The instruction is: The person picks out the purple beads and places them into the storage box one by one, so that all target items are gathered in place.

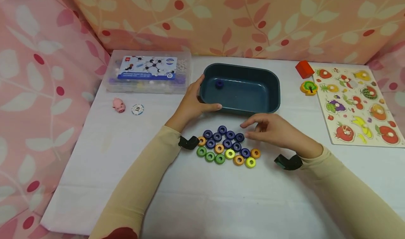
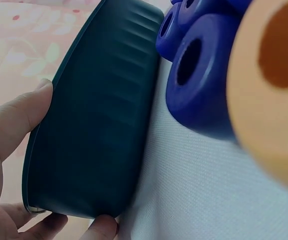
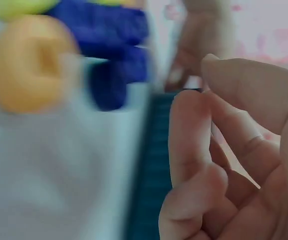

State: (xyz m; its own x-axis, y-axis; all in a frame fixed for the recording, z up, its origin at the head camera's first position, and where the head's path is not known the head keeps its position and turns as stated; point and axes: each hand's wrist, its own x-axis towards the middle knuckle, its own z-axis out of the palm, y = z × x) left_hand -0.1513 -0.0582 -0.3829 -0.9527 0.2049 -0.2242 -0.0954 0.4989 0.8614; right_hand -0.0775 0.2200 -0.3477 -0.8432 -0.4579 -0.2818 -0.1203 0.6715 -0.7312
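A: Head cam?
B: L hand [image 1: 191, 103] grips tub's [image 1: 250, 96] L end. R hand [image 1: 273, 131] is nearer the nearest dk-blue ring [image 1: 239, 137], which lies flat, just L of its thumb tip; round, so no long axis.
A: L wrist?
B: Thumb on tub rim, fingers round the end.
A: R wrist?
B: Fingers loosely bent, nothing held AFAICT; blurry rings [image 3: 31, 65] apart from fingertips.

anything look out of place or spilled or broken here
Nothing looks spilled or broken. The only oddity is a lone blue ring in the bin, while the other rings lie grouped on the cloth.
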